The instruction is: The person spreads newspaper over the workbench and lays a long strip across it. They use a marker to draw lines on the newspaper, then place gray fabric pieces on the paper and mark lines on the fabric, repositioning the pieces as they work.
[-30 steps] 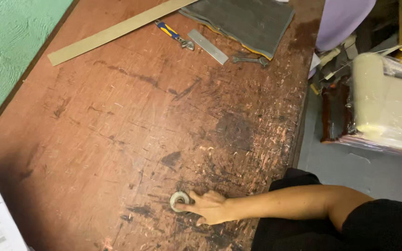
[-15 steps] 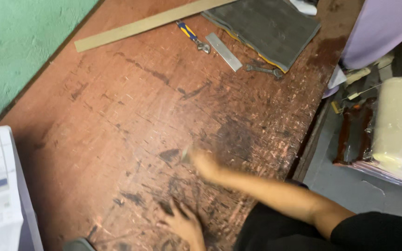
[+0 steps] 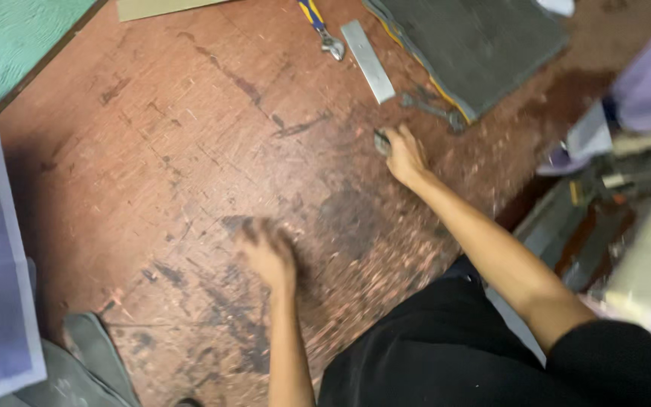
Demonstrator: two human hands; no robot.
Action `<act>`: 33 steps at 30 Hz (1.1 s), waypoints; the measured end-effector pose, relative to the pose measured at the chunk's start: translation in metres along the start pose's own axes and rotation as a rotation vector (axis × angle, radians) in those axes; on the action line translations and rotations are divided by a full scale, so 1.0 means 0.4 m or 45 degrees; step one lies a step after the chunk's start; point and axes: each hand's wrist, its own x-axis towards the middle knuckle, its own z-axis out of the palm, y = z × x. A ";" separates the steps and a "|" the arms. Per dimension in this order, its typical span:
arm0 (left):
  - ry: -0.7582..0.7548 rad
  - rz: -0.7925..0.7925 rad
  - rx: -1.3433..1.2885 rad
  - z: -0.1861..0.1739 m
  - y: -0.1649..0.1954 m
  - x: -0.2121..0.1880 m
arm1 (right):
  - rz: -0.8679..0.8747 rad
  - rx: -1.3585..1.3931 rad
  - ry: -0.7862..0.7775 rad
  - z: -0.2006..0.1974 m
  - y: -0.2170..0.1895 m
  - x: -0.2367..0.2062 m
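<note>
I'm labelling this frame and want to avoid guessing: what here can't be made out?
Head view:
- Left hand: motion blur hides the fingers and whether it holds anything.
- Small dark thing at the right hand: blurred and partly covered by fingers; kind unclear.
- Grey mat: cut off by the top edge.
- Clutter beyond the table edge: too blurred to identify.

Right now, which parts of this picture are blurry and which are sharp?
Head view: the left hand is smeared by motion blur; the right hand is softer-edged, holding a small dark object too blurred to identify. The scratched wooden table and metal strip read fairly sharp. The right edge is blurred.
</note>
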 end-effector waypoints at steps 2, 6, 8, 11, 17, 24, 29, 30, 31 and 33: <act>-0.042 0.063 0.164 0.114 0.132 0.059 | -0.158 0.202 0.025 -0.024 0.045 0.034; -0.030 0.085 0.101 0.358 0.390 0.236 | -0.370 0.586 0.043 -0.096 0.142 0.207; -0.019 0.082 0.121 0.463 0.507 0.327 | -0.227 0.529 -0.048 -0.153 0.216 0.323; -0.021 0.079 0.221 0.561 0.626 0.431 | -0.110 0.777 0.017 -0.244 0.344 0.566; -0.037 -0.137 0.421 0.628 0.745 0.514 | 0.178 0.756 0.446 -0.475 0.556 1.139; -0.001 -0.134 0.545 0.640 0.732 0.548 | 0.716 0.913 0.622 -0.472 0.569 1.445; -0.017 -0.197 0.545 0.652 0.728 0.546 | 1.026 1.366 0.563 -0.431 0.587 1.500; -0.017 -0.193 0.545 0.652 0.730 0.547 | 1.004 1.534 0.592 -0.433 0.591 1.512; -0.017 -0.193 0.548 0.653 0.732 0.549 | 1.036 1.606 0.498 -0.437 0.591 1.523; -0.012 -0.199 0.555 0.650 0.736 0.555 | 1.097 1.741 0.286 -0.441 0.591 1.519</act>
